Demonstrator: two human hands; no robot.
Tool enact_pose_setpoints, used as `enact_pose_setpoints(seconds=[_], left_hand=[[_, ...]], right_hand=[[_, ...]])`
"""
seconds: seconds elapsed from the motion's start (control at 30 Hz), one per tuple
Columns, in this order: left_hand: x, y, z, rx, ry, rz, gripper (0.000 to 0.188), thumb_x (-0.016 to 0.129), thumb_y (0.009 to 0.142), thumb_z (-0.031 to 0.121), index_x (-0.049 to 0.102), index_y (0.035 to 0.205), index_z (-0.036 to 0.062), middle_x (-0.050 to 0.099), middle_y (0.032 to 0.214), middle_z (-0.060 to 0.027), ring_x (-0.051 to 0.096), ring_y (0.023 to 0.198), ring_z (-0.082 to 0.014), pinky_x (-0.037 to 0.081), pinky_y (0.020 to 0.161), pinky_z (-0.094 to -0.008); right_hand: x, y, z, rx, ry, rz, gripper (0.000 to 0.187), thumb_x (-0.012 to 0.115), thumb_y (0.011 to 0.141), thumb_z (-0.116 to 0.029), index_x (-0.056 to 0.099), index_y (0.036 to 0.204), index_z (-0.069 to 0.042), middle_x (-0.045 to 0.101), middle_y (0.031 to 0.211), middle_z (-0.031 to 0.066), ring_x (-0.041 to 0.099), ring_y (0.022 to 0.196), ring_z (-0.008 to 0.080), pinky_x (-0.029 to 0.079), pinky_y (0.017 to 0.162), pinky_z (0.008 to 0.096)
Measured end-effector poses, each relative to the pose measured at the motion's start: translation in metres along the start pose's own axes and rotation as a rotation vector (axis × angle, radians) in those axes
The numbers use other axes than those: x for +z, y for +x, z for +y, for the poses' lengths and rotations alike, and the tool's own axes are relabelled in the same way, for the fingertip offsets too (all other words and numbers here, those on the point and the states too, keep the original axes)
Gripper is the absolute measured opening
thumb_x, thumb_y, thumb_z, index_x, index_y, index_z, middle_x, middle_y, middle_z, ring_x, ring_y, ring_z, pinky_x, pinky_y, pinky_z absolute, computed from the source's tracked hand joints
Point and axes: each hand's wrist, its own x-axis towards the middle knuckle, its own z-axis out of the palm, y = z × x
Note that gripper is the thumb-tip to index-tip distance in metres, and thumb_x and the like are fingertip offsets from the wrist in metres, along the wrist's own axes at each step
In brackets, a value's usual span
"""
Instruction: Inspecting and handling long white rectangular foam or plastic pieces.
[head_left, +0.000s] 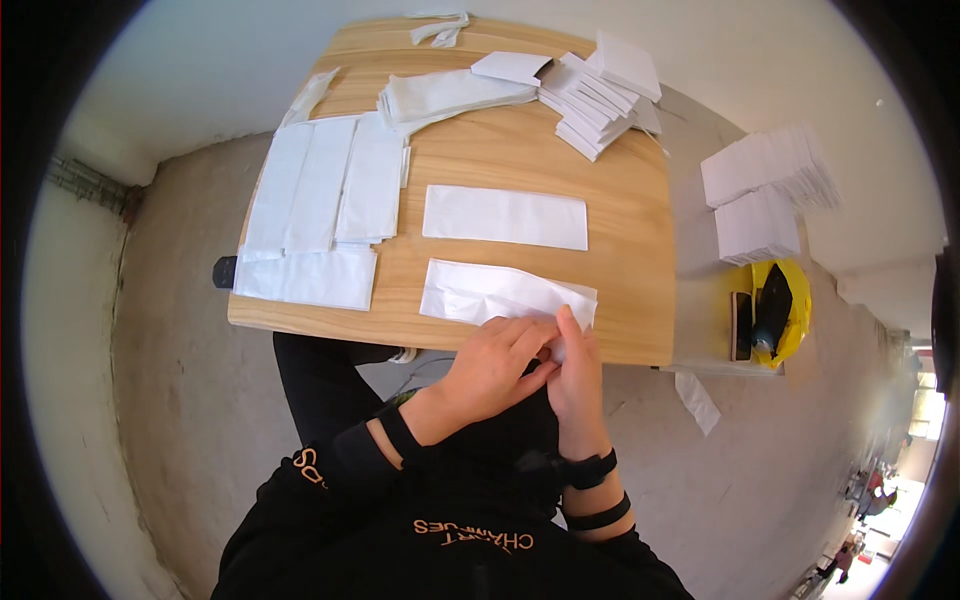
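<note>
At the table's near edge, both my hands are on a white flat sleeve (475, 290) with a thin, translucent margin and creases along its middle. My left hand (495, 370) is closed, its fingertips pinched at the sleeve's near right corner. Beside it, my right hand (577, 385) grips the same corner with the thumb on top. Whatever lies between the fingertips is mostly hidden. A second white flat sleeve (505, 218) lies smooth just beyond the first, apart from both hands.
Stacks of white sleeves (318, 190) cover the table's left side, with another pile (450, 97) behind. White flat boxes (595, 105) are heaped at the far right. More white stacks (757, 225) and a yellow bag (795, 310) with a phone (741, 326) stand right of the wooden table (630, 290).
</note>
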Motion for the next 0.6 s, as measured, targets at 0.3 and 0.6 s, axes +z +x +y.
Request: enact_pose_setpoints(seconds=[0.3,0.6], left_hand=[[-0.002,-0.023,-0.048,-0.192,0.242,0.14,0.087,0.084,0.064,0.014,0.037,0.136,0.0021,0.039,0.134,-0.0233,0.041,0.121,-0.0424,0.036,0.103,-0.0474],[0.026,-0.027,-0.095,-0.172,0.312,0.262,0.054,0.076,0.065,0.006,0.053,0.113,0.0063,0.051,0.118,-0.0165,0.047,0.112,-0.0362,0.034,0.1,-0.0469]], right_hand=[[-0.042,0.023,-0.029,-0.196,-0.106,0.117,0.031,0.06,0.095,-0.018,0.058,0.122,-0.002,0.065,0.106,0.003,0.062,0.092,0.0101,0.051,0.076,0.0258],[-0.114,0.029,-0.07,-0.205,-0.225,0.21,0.03,0.061,0.095,-0.021,0.062,0.118,-0.002,0.066,0.104,0.0036,0.062,0.09,0.0109,0.05,0.079,0.027]])
